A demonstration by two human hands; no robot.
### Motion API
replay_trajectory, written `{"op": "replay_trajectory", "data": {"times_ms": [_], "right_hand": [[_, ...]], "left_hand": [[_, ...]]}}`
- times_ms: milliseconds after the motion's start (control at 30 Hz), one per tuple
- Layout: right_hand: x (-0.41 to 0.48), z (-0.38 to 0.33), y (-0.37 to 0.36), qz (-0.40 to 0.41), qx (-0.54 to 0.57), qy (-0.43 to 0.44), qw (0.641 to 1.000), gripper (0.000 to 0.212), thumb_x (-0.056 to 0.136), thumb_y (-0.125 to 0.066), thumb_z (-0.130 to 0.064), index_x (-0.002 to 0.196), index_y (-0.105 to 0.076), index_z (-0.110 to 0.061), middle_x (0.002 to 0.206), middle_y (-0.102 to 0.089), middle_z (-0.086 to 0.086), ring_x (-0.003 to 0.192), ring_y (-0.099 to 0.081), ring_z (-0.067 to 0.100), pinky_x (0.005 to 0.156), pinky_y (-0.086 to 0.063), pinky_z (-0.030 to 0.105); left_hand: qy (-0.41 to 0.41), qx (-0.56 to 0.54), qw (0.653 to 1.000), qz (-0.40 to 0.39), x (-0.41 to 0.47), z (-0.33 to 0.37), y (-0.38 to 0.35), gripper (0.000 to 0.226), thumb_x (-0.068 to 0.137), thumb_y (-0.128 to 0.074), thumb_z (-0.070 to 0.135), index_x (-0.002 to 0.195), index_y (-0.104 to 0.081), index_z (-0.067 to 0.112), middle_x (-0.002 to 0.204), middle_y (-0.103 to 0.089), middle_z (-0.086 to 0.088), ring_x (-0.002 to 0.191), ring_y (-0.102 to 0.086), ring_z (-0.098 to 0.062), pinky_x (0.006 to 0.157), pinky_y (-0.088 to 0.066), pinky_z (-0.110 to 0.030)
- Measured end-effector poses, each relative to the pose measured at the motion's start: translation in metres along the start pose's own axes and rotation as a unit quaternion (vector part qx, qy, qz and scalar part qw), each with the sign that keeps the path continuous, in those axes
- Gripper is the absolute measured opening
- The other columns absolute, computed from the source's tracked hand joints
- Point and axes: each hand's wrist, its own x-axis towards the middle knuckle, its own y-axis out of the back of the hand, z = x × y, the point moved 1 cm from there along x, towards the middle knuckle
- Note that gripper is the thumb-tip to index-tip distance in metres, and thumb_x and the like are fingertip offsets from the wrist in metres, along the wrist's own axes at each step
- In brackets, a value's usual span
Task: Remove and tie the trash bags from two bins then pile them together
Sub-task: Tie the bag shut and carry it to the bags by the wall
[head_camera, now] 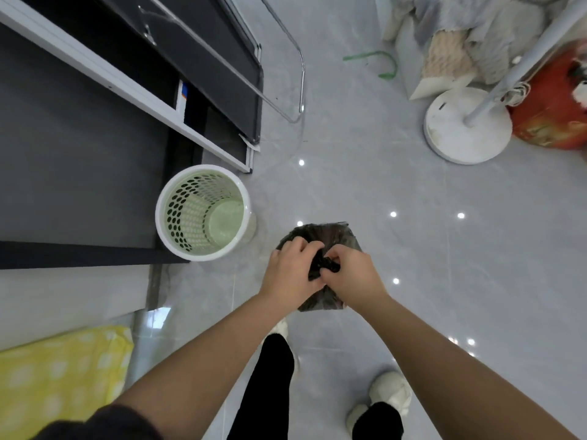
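1. Plainly, the black trash bag [320,233] sat out on the grey floor [444,265] near the middle of the view, at twelve o'clock from the person's pale slippers [390,395].
2. At its gathered top, the left hand [290,271] was curled, fingers folded into the bunched plastic.
3. From three o'clock the right hand [349,274] met it, fingers and thumb pinching the same dark bunch, and the two hands touched.
4. At ten o'clock from the bag stood the bin [190,198], upright, white-rimmed, with a perforated green wall and its bare bottom showing; it was near the bag but apart.
5. At the bin's nine o'clock side was a dark piece of furniture [79,154].
6. Well apart, at two o'clock, stood a round white stand base [444,138] with a red bag [552,115] just beside it.
7. At seven o'clock lay a yellow spotted cloth [60,376].
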Motion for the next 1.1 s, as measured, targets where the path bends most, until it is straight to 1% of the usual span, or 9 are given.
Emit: {"op": "replay_trajectory", "data": {"times_ms": [100, 233, 367, 467, 567, 700, 800, 900, 1100], "right_hand": [[-0.03, 0.018, 0.024, 0.02, 0.025, -0.002, 0.999, 0.014, 0.081, -0.062, -0.017, 0.094, -0.063, -0.018, 0.081, -0.067, -0.002, 0.073, -0.06, 0.012, 0.069, -0.054, 0.03], [-0.067, 0.053, 0.055, 0.04, 0.048, 0.019, 0.998, 0.011, 0.079, -0.063, -0.014, 0.09, -0.064, -0.017, 0.079, -0.066, -0.003, 0.07, -0.057, 0.01, 0.067, -0.049, 0.024], [-0.108, 0.095, 0.087, 0.05, 0.055, 0.026, 0.997, 0.008, 0.079, -0.062, -0.015, 0.086, -0.064, -0.017, 0.077, -0.067, -0.001, 0.07, -0.058, 0.013, 0.064, -0.048, 0.026], [-0.142, 0.12, 0.116, 0.057, 0.062, 0.024, 0.996, 0.006, 0.079, -0.061, -0.016, 0.085, -0.064, -0.016, 0.075, -0.067, 0.0, 0.07, -0.059, 0.015, 0.067, -0.052, 0.034], [-0.172, 0.141, 0.155, 0.06, 0.049, 0.032, 0.997, 0.011, 0.079, -0.062, -0.018, 0.09, -0.064, -0.019, 0.079, -0.068, -0.001, 0.075, -0.062, 0.016, 0.071, -0.055, 0.039], [-0.203, 0.169, 0.206, 0.06, 0.035, 0.025, 0.997, 0.019, 0.081, -0.061, -0.02, 0.1, -0.063, -0.022, 0.09, -0.069, -0.002, 0.084, -0.063, 0.017, 0.074, -0.055, 0.039], [-0.218, 0.195, 0.239, 0.066, 0.018, 0.007, 0.998, 0.02, 0.081, -0.061, -0.021, 0.101, -0.062, -0.023, 0.094, -0.069, -0.003, 0.088, -0.063, 0.018, 0.074, -0.054, 0.035], [-0.226, 0.224, 0.269, 0.067, 0.012, -0.026, 0.997, 0.019, 0.081, -0.06, -0.02, 0.1, -0.06, -0.023, 0.095, -0.068, -0.002, 0.09, -0.062, 0.018, 0.074, -0.055, 0.036], [-0.238, 0.279, 0.334, 0.089, 0.034, -0.075, 0.993, 0.019, 0.082, -0.06, -0.019, 0.1, -0.061, -0.022, 0.095, -0.068, -0.002, 0.088, -0.061, 0.019, 0.071, -0.053, 0.033]], "left_hand": [[-0.025, 0.023, 0.999, 0.01, -0.011, 0.04, -0.001, 0.031, 0.079, -0.06, 0.036, 0.108, -0.062, 0.023, 0.096, -0.053, 0.002, 0.095, -0.051, -0.02, 0.085, -0.04, -0.038], [-0.049, 0.051, 0.997, 0.017, -0.028, 0.093, -0.016, 0.017, 0.083, -0.058, 0.028, 0.097, -0.065, 0.02, 0.091, -0.058, 0.002, 0.093, -0.053, -0.019, 0.087, -0.036, -0.036], [-0.053, 0.071, 0.996, 0.014, -0.047, 0.152, -0.031, 0.014, 0.085, -0.056, 0.027, 0.094, -0.067, 0.023, 0.089, -0.058, 0.006, 0.093, -0.052, -0.016, 0.085, -0.031, -0.032], [-0.056, 0.078, 0.995, 0.028, -0.063, 0.199, -0.037, 0.013, 0.084, -0.058, 0.023, 0.092, -0.068, 0.024, 0.086, -0.058, 0.007, 0.091, -0.052, -0.017, 0.084, -0.03, -0.032], [-0.07, 0.07, 0.995, 0.032, -0.073, 0.249, -0.036, 0.014, 0.086, -0.058, 0.02, 0.092, -0.07, 0.023, 0.088, -0.059, 0.006, 0.091, -0.053, -0.018, 0.08, -0.026, -0.03], [-0.09, 0.052, 0.994, 0.029, -0.073, 0.311, -0.036, 0.02, 0.088, -0.056, 0.019, 0.1, -0.071, 0.025, 0.095, -0.062, 0.005, 0.096, -0.053, -0.017, 0.083, -0.024, -0.03], [-0.107, 0.046, 0.993, 0.011, -0.065, 0.353, -0.045, 0.022, 0.089, -0.054, 0.02, 0.103, -0.071, 0.026, 0.096, -0.062, 0.006, 0.098, -0.053, -0.017, 0.084, -0.024, -0.029], [-0.123, 0.044, 0.991, -0.009, -0.052, 0.393, -0.056, 0.023, 0.09, -0.054, 0.02, 0.105, -0.071, 0.026, 0.097, -0.061, 0.006, 0.099, -0.051, -0.016, 0.084, -0.022, -0.028], [-0.159, 0.045, 0.985, -0.049, -0.017, 0.476, -0.075, 0.024, 0.089, -0.056, 0.02, 0.107, -0.07, 0.025, 0.098, -0.063, 0.004, 0.099, -0.053, -0.018, 0.087, -0.026, -0.033]]}}
